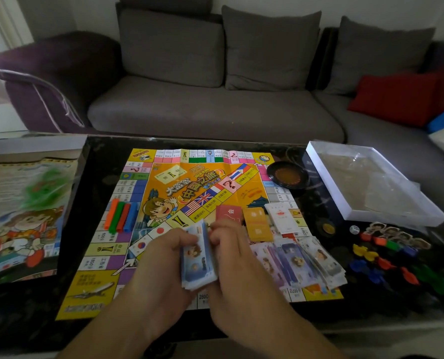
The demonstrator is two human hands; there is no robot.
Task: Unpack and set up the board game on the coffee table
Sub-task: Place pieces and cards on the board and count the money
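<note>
A paper game board point(163, 193) lies unfolded on the dark coffee table point(93, 161). My left hand point(161, 257) and my right hand point(231, 252) both grip a stack of blue play money point(198, 257) above the board's near edge. More play money point(301, 260) is spread at the board's near right. Red point(228, 212), orange point(257, 224) and white point(283, 216) card decks lie on the board beyond my right hand. Several coloured sticks point(122, 216) lie on the board's left side.
The box lid point(21, 216) lies at the table's left, the white box tray point(371, 182) with clear plastic at the right. A dark round dish point(287, 174) sits by the board's far right corner. Coloured pawns point(386, 263), character tokens point(394, 233) and a die point(354, 229) lie near right. A grey sofa stands behind.
</note>
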